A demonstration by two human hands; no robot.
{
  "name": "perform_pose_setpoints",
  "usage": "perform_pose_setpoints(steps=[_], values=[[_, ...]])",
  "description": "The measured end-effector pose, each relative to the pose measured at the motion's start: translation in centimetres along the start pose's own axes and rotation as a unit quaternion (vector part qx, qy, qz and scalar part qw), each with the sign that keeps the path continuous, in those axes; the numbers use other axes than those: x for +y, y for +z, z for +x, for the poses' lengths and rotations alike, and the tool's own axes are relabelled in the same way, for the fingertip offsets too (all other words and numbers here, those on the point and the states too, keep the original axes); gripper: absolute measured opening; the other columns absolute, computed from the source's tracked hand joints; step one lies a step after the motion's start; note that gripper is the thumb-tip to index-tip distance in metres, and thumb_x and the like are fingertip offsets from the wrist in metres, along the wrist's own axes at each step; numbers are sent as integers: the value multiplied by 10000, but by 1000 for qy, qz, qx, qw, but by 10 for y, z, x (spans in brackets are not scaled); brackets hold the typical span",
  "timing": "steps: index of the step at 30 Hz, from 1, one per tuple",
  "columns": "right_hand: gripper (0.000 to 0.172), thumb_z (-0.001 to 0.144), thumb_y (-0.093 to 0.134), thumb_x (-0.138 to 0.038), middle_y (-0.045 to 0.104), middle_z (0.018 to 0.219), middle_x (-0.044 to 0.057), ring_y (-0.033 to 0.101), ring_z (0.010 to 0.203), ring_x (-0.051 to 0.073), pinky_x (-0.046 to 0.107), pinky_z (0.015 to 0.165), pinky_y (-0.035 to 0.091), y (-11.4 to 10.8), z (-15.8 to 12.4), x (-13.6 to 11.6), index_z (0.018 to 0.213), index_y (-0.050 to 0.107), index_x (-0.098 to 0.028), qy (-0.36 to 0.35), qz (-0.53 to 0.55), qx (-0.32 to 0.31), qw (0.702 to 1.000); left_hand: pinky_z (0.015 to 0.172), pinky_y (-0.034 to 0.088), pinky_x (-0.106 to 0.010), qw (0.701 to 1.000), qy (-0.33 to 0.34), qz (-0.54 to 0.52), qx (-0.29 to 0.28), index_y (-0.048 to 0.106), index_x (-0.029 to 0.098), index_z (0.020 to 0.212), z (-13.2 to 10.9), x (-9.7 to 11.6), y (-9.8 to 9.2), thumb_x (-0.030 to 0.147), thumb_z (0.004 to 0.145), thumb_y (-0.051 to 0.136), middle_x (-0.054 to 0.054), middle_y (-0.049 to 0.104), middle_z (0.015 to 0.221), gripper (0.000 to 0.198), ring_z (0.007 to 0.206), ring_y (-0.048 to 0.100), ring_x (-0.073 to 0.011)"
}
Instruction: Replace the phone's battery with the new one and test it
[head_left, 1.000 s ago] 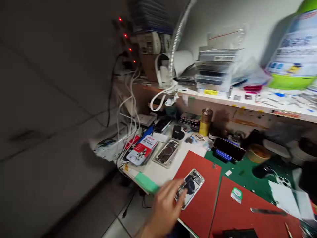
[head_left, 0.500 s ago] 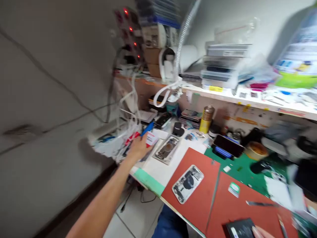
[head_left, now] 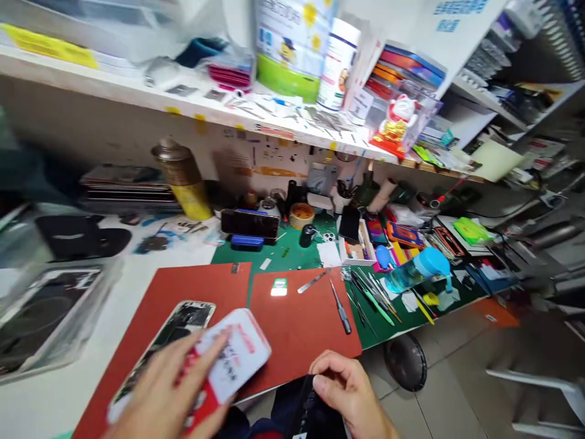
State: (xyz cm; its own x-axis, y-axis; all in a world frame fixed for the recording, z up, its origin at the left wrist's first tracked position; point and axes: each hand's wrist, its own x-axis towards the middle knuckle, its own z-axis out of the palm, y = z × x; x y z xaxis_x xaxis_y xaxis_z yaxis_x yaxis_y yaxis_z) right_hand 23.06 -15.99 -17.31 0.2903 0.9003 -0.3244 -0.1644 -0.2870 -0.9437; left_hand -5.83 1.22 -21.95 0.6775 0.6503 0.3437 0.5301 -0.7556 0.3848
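Observation:
My left hand (head_left: 171, 384), blurred by motion, grips a red and white box (head_left: 235, 353) with rounded corners over the red mat (head_left: 297, 323). Beneath and beside it lies an opened phone housing (head_left: 189, 317), partly covered by the hand. At the front edge of the mat, my right hand (head_left: 345, 387) pinches a thin black part (head_left: 305, 408) between thumb and forefinger. A screwdriver (head_left: 340, 310), tweezers (head_left: 313, 281) and a small green and white card (head_left: 278, 287) rest on the mat.
A second phone housing lies in a clear tray (head_left: 46, 317) at the left. Behind the mat stand a phone on a blue holder (head_left: 247, 242) and a yellow spray can (head_left: 183, 180). Several tools and a blue bottle (head_left: 418, 268) are at the right, beneath a loaded shelf (head_left: 150, 97).
The view has swung right. My left hand has come from the clutter at the far left to the mat, now with the red and white box. The black part has moved to the mat's front edge.

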Motion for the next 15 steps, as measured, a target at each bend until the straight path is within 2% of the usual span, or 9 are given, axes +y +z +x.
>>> perform_pose_setpoints(steps=[1,3,5,7,10,15], values=[[487,792,816,-683,734,1107,95,681,1034,253,355,953,508,0,-2,2,842,767,-201,-21,-1,7,1000,943,612,-445,999,23,0,-29,402,391,1614,11,25,19,418,940,606,-85,585,1472,704,1254,631,-345],[447,817,815,-651,643,1408,129,620,1269,299,400,1112,430,-2,-3,7,831,762,-207,-48,6,20,999,913,615,-415,997,69,-2,-19,398,354,1620,30,60,51,354,944,572,-125,612,1422,698,1221,647,-336],[427,837,814,-626,587,1501,149,605,1329,318,431,1154,401,-5,-1,16,828,755,-203,-50,24,31,998,907,612,-441,995,97,2,-10,388,350,1624,41,74,73,326,937,567,-141,631,1371,711,1184,659,-345],[461,817,824,-644,606,1482,176,631,1314,338,452,1144,420,-9,2,25,821,746,-190,-41,48,40,997,915,610,-458,994,109,6,-23,372,355,1632,45,75,84,331,936,580,-147,633,1358,727,1176,664,-349],[522,787,829,-687,620,1468,208,643,1314,368,481,1138,439,-16,3,33,839,736,-176,-35,75,47,995,930,617,-440,993,103,9,-53,347,365,1642,47,69,84,369,946,597,-144,629,1385,739,1204,671,-342],[497,811,806,-683,639,1461,206,617,1344,369,515,1167,403,-25,-2,27,846,729,-194,-49,84,28,995,847,662,-364,996,78,-13,-52,350,376,1636,50,78,55,354,944,589,-128,609,1426,733,1186,714,-311]])
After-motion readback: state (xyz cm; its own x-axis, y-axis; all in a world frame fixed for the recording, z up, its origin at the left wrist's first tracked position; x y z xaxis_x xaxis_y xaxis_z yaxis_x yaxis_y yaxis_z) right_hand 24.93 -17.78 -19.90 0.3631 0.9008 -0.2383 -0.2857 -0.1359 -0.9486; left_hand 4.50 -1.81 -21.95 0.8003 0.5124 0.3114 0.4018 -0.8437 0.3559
